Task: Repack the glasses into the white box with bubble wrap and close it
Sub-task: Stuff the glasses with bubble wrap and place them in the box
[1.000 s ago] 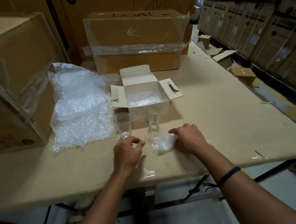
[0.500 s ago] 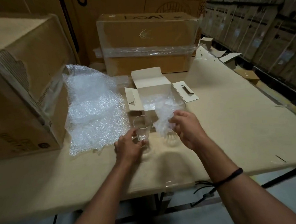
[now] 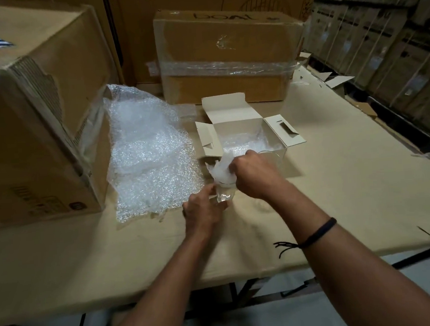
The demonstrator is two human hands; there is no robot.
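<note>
A clear drinking glass stands on the table in front of the white box, whose flaps are open and whose floor is lined with bubble wrap. My left hand grips the glass from the left. My right hand holds a small crumpled piece of bubble wrap at the glass's mouth. A second glass shows partly behind my right hand, against the box front.
A large sheet of bubble wrap lies left of the white box. A big cardboard carton stands at the left, another taped carton behind the box. Stacked cartons line the right wall beyond the table edge.
My right hand has carried the small bubble wrap piece from the table up and left to the mouth of the left glass. My left hand closed on that glass.
</note>
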